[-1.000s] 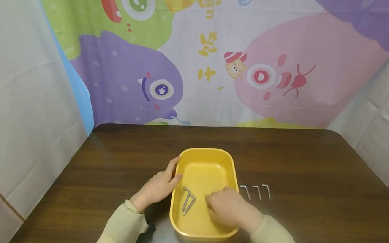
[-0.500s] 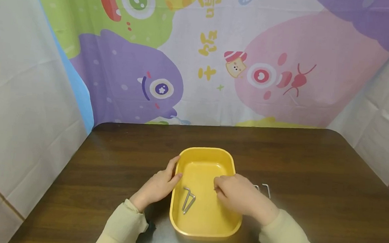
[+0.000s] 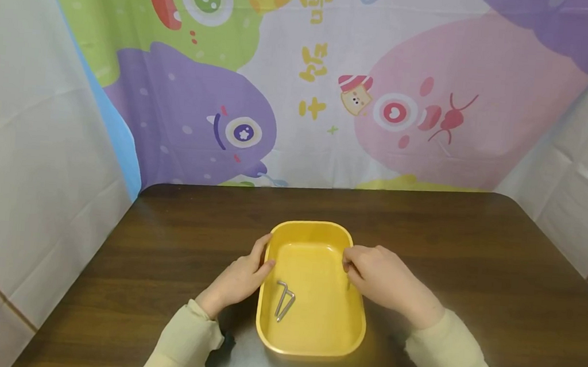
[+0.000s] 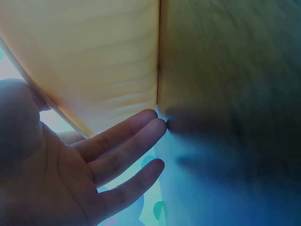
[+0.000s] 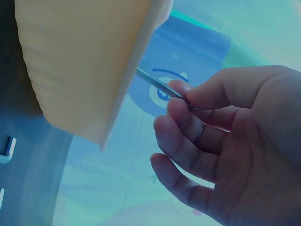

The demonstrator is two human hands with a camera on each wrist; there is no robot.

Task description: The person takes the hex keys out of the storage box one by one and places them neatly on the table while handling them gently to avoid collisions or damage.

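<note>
A yellow plastic box [image 3: 309,323] stands on the table, with two L-shaped hex keys [image 3: 285,302] lying crossed on its floor. My left hand [image 3: 237,280] holds the box's left rim, thumb over the inside and fingers along the outer wall; the left wrist view shows those fingers [image 4: 127,146] extended. Over the right rim, my right hand [image 3: 382,280] pinches a hex key [image 5: 160,85] between thumb and fingertips, its shaft pointing into the box. Two more hex keys [image 5: 7,149] show on the table in the right wrist view, hidden behind the right hand in the head view.
The brown wooden table [image 3: 193,216] extends on both sides of the box. Behind it hangs a cloth printed with cartoon monsters [image 3: 307,150]. Pale sheets [image 3: 46,100] cover both sides, and a small dark object [image 3: 228,344] sits by the left cuff.
My right hand has moved from inside the box up and right to its right rim, bringing a hex key with it and covering those on the table. The left hand has stayed in place.
</note>
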